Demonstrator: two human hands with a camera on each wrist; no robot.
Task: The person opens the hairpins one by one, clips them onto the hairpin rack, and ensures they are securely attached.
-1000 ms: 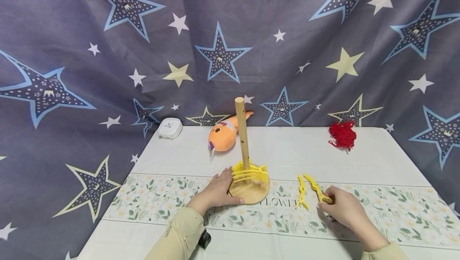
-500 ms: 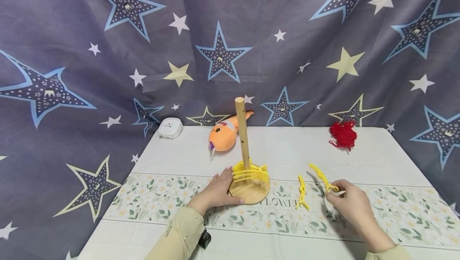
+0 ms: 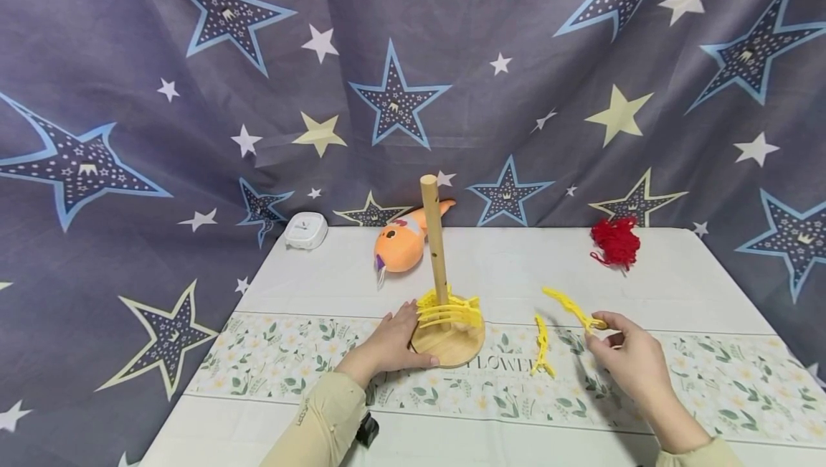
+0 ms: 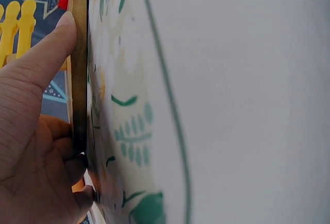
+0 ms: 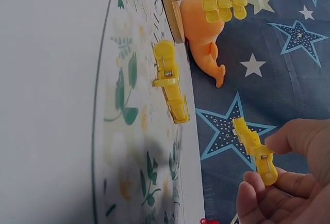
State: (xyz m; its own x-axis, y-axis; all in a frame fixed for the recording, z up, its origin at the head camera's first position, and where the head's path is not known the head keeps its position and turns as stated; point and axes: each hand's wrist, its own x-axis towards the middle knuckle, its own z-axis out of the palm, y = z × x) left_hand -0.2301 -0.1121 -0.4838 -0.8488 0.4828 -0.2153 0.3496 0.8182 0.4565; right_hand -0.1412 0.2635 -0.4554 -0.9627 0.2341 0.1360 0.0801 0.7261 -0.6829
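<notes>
My left hand [image 3: 390, 343] grips the round wooden base [image 3: 448, 354] of an upright stand, thumb and fingers around its rim. The wooden post [image 3: 435, 237] rises from that base. Several yellow plastic clips [image 3: 452, 314] sit around the lower post. My right hand [image 3: 629, 359] pinches another yellow spring clip [image 5: 256, 152] by its handle end, between thumb and fingers. It is raised off the table, its long end pointing away to the left. One more yellow spring clip [image 3: 542, 346] lies on the printed cloth between the stand and my right hand.
An orange plush toy [image 3: 400, 244] lies behind the stand. At the back left is a white case [image 3: 306, 230], and at the back right a red yarn bundle [image 3: 616, 243]. A small black object [image 3: 367, 430] is by the left sleeve. A star-patterned curtain [image 3: 535, 94] hangs behind the table.
My right hand has lifted the pinched clip off the cloth, moved slightly right and away, and swung its long end leftward. My left hand and the stand have stayed put.
</notes>
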